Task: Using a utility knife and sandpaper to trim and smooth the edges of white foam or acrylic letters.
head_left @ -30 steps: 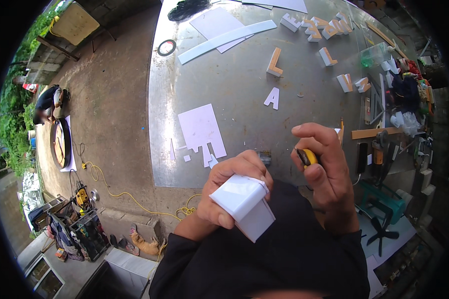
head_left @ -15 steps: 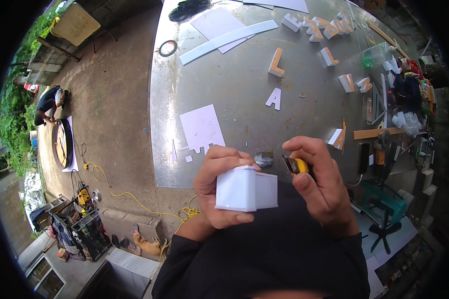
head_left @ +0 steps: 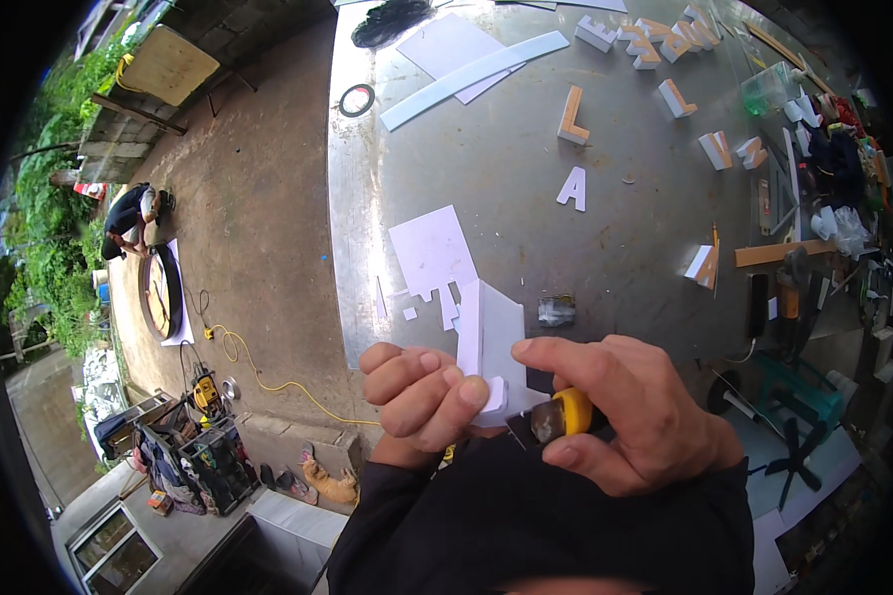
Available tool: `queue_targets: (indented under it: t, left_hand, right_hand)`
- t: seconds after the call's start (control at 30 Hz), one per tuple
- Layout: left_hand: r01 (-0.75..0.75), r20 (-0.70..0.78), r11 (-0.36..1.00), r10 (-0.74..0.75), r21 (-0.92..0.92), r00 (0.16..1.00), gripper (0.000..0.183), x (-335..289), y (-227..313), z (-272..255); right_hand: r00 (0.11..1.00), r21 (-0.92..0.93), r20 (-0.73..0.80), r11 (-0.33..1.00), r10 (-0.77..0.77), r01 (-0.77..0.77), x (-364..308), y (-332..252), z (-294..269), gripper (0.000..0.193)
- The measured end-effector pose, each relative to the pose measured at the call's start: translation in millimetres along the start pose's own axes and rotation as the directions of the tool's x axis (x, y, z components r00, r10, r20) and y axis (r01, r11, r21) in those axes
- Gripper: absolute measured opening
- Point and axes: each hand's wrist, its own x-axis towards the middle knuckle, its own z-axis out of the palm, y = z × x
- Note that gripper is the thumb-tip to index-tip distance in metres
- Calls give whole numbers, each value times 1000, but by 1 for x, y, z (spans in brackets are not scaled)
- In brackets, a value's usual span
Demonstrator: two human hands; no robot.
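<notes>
My left hand (head_left: 422, 397) is closed on a white block letter (head_left: 501, 332), its thumb pressed on the near end. The letter stands up from my fist, showing a narrow edge and a broad side wall. Held in my right hand (head_left: 650, 412) is a yellow utility knife (head_left: 571, 412), its index finger stretched out beside the letter. The knife's blade lies close to the letter's lower end; whether it touches, I cannot tell. Beyond my hands, a cut white sheet (head_left: 432, 248) and small offcuts lie on the metal table (head_left: 506, 178).
A flat white letter (head_left: 572, 188) and several block letters with brown faces (head_left: 573, 114) stand on the table. A tape roll (head_left: 356, 100) sits at its left edge. Tools and a phone (head_left: 758, 297) crowd the right side. Another person (head_left: 134, 218) bends over a round frame on the floor.
The block letter has been turned in my left hand, now upright with its narrow edge showing. My right hand has brought the knife down and left, close to it. The view has shifted slightly.
</notes>
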Motion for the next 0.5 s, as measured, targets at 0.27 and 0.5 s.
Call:
queue_targets:
  t: [0.27, 0.5]
  left_hand:
    - [-98, -158, 993, 107, 70, 982, 13, 8, -4, 9]
    - [-168, -298, 983, 183, 75, 937, 9, 16, -11, 13]
  right_hand:
    - [998, 59, -58, 998, -20, 24, 3, 3, 10, 53]
    - [998, 61, 3, 996, -66, 65, 8, 3, 10, 48]
